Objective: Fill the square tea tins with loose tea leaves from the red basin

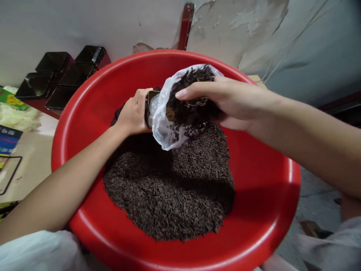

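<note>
Dark loose tea leaves lie heaped in a large red basin. My left hand is wrapped around a dark tin held tilted over the heap. A clear plastic bag lines the tin, and its crumpled mouth spreads out to the right. My right hand is at the bag's mouth, curled around a clump of tea leaves, thumb on top. Some leaves cling to the bag's plastic. My right hand's other fingers are mostly hidden.
Several dark tins stand at the back left by the wall. Beside them on the table are a green and yellow packet and a blue printed packet. A red strip leans against the peeling wall behind the basin.
</note>
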